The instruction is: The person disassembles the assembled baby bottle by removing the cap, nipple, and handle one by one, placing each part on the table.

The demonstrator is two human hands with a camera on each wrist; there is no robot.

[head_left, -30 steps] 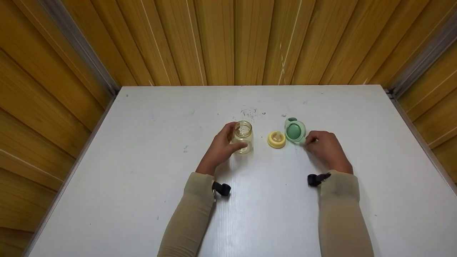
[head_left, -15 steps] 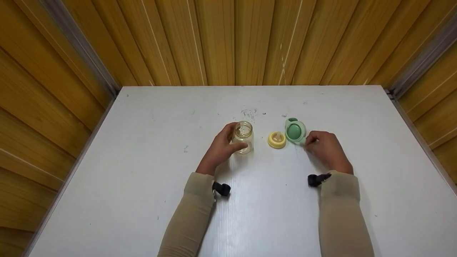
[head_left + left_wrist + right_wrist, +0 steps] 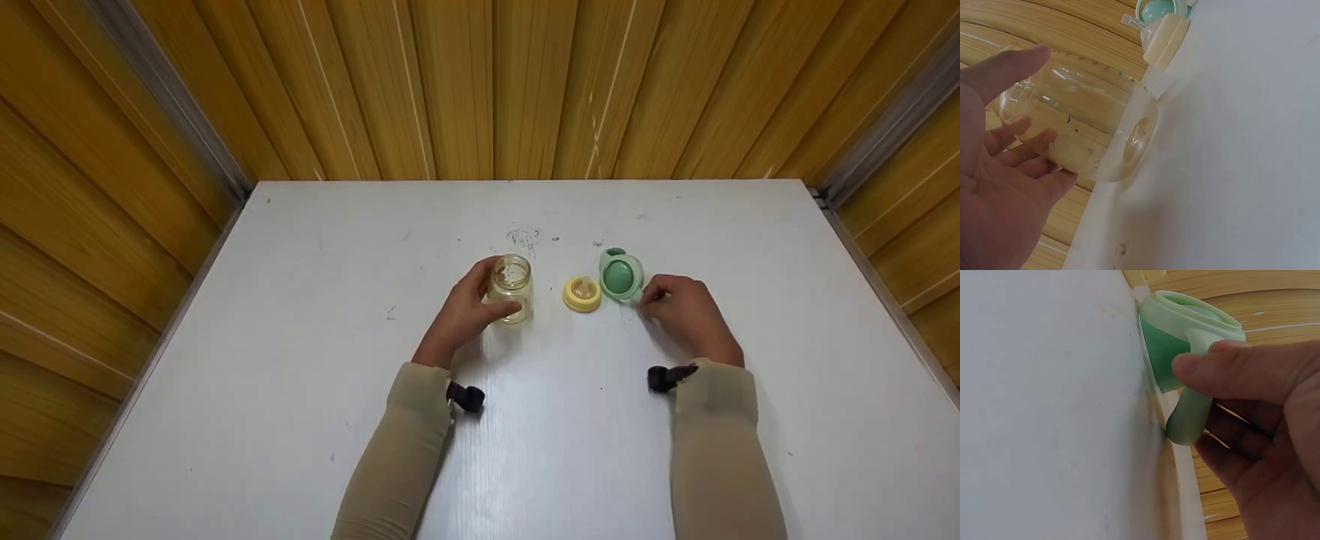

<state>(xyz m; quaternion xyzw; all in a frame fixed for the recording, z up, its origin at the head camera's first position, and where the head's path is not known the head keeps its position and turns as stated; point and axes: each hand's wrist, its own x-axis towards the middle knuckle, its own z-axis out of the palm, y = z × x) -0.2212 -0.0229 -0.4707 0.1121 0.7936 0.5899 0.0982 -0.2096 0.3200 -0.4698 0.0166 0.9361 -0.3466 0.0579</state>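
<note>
In the head view, my left hand (image 3: pixel 461 315) grips a transparent, yellowish baby bottle (image 3: pixel 517 300) round its side. The bottle stands upright with its neck uncovered; the left wrist view shows small printed marks on the bottle (image 3: pixel 1086 121), with the thumb on one side and fingers on the other. My right hand (image 3: pixel 686 311) pinches one handle of a green two-handled bottle piece (image 3: pixel 619 277), which rests on the table. The right wrist view shows the thumb against that handle (image 3: pixel 1188 419). Between the hands sits a yellow ring with a clear teat (image 3: pixel 581 296), teat upward, beside the green piece.
A white table (image 3: pixel 360 435) with small dark scuffs lies under everything. Yellow wood-look panels (image 3: pixel 457 90) rise behind its far edge and along both sides. Each sleeve cuff carries a small black camera mount (image 3: pixel 466 397).
</note>
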